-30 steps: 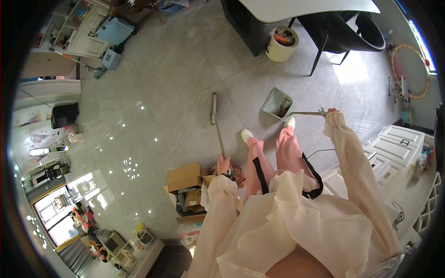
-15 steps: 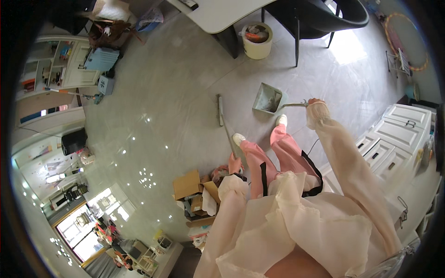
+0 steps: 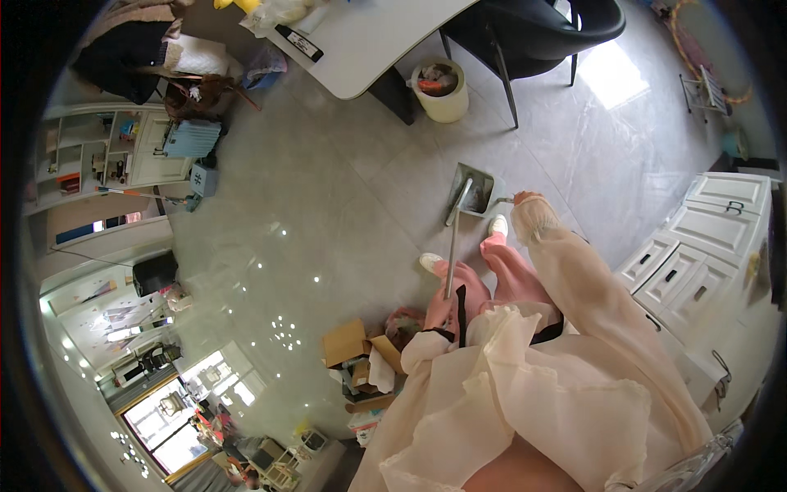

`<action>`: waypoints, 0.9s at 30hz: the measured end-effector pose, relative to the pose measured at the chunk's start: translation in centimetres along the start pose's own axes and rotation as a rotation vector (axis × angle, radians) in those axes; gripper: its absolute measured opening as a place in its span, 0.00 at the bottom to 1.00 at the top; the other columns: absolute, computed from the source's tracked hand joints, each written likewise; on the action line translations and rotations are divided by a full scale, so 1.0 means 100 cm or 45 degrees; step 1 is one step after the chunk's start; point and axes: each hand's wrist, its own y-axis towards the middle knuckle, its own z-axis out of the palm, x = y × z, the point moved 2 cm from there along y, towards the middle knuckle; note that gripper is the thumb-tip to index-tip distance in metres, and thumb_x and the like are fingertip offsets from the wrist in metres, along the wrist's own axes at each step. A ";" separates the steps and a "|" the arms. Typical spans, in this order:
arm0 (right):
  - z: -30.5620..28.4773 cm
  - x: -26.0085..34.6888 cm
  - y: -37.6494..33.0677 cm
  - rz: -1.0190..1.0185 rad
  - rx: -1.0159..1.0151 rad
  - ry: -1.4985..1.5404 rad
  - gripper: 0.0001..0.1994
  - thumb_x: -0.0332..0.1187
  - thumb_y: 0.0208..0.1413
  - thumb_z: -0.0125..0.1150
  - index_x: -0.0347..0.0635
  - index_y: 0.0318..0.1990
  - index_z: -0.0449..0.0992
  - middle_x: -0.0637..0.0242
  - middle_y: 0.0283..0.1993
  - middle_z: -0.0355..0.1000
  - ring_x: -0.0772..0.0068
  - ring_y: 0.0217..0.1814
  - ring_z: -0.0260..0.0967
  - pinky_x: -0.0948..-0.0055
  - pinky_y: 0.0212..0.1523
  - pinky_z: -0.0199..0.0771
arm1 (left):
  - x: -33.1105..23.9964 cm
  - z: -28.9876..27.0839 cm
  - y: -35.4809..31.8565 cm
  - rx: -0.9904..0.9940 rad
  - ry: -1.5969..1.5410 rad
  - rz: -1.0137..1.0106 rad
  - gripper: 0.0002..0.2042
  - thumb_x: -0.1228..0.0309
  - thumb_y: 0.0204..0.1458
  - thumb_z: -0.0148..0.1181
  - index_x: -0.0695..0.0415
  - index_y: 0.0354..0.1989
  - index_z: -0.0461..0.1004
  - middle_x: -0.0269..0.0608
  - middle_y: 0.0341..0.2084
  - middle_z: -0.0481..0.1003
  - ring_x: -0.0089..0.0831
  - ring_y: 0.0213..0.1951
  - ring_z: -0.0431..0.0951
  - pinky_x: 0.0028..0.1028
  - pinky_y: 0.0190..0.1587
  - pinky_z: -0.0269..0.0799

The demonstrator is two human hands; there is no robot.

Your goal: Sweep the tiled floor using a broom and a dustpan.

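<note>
My right hand (image 3: 522, 198) is closed round the handle of a grey-green dustpan (image 3: 484, 193), which rests on the floor in front of my feet. In my left hand (image 3: 439, 312), held low by my left thigh, is the handle of a broom (image 3: 453, 254). The hand's outline blends with the pink trousers behind it. The narrow broom head lies at the dustpan's left side, overlapping its opening. Whether any dirt lies in the pan is too small to tell.
A cream bin (image 3: 444, 102) with rubbish in it stands by the white table (image 3: 361, 57). Beside it is a black chair (image 3: 541, 41). An open cardboard box (image 3: 344, 343) sits at my left, white cabinets (image 3: 693, 262) at my right. A blue suitcase (image 3: 192, 138) stands far left.
The broom has swung right from the bare floor to the dustpan. My right hand and the dustpan have shifted slightly. My view has turned a little.
</note>
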 end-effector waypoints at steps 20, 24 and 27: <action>0.019 -0.044 0.027 0.804 -0.421 -0.530 0.13 0.43 0.44 0.50 0.47 0.32 0.73 0.61 0.33 0.70 0.61 0.36 0.68 0.66 0.35 0.68 | -0.002 -0.136 0.021 -0.379 -0.493 -0.131 0.24 0.74 0.42 0.46 0.57 0.51 0.54 0.35 0.12 0.62 0.24 0.09 0.61 0.24 0.09 0.57; 0.018 -0.035 0.026 0.816 -0.417 -0.533 0.13 0.43 0.44 0.50 0.47 0.32 0.73 0.61 0.33 0.70 0.61 0.36 0.68 0.66 0.35 0.68 | 0.000 -0.139 0.043 -0.436 -0.437 -0.109 0.21 0.76 0.41 0.43 0.60 0.48 0.57 0.38 0.12 0.62 0.27 0.09 0.62 0.27 0.09 0.59; 0.016 -0.030 0.027 0.818 -0.416 -0.542 0.13 0.43 0.44 0.50 0.47 0.31 0.73 0.61 0.33 0.70 0.61 0.36 0.68 0.66 0.35 0.68 | 0.004 -0.140 0.049 -0.360 -0.399 -0.172 0.22 0.77 0.41 0.42 0.60 0.50 0.56 0.38 0.11 0.62 0.27 0.09 0.62 0.27 0.09 0.59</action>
